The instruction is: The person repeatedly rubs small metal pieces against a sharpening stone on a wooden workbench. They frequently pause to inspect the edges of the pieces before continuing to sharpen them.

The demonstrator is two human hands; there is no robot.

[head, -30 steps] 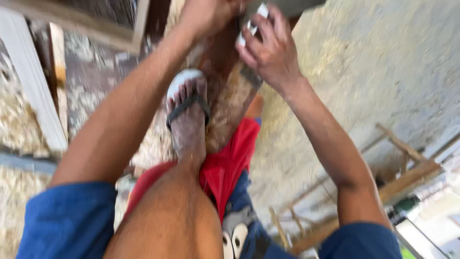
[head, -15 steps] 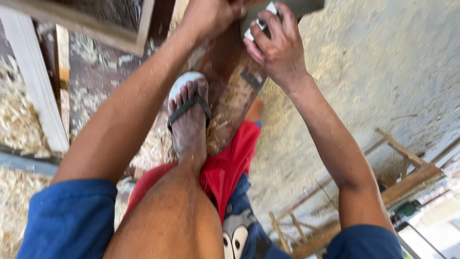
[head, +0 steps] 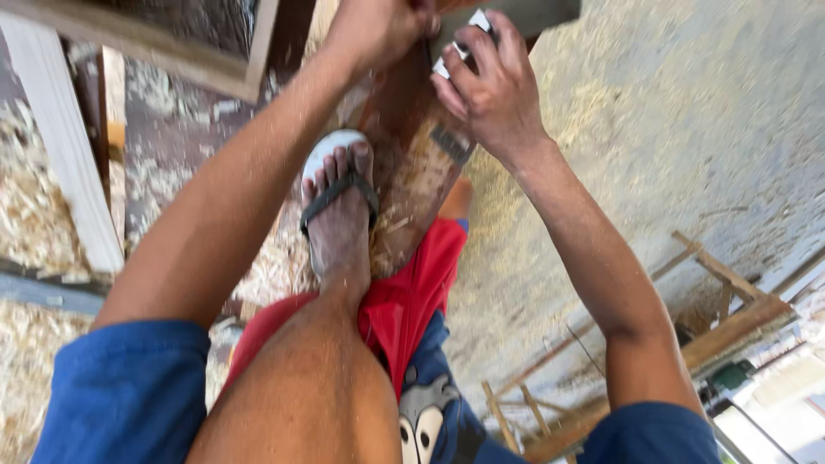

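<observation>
My left hand [head: 378,30] is closed around the front of a grey tool [head: 533,13] at the top edge of the view; its grip is partly cut off. Just behind it, my right hand [head: 490,94] clasps the same tool, fingers wrapped over a white part. The tool rests on a long brown wooden plank [head: 412,163] dusted with shavings. My foot in a white sandal with a dark strap [head: 337,206] presses on the plank beside the hands. Most of the tool is out of frame.
Pale wood shavings [head: 34,215] cover the ground at left, beside a white-painted beam [head: 64,146]. A rough concrete floor [head: 670,129] spreads to the right. Wooden frames [head: 730,309] lie at lower right. My knee and red shorts fill the bottom centre.
Both hands keep hold of the tool and have shifted only slightly along the plank. The foot stays on the plank.
</observation>
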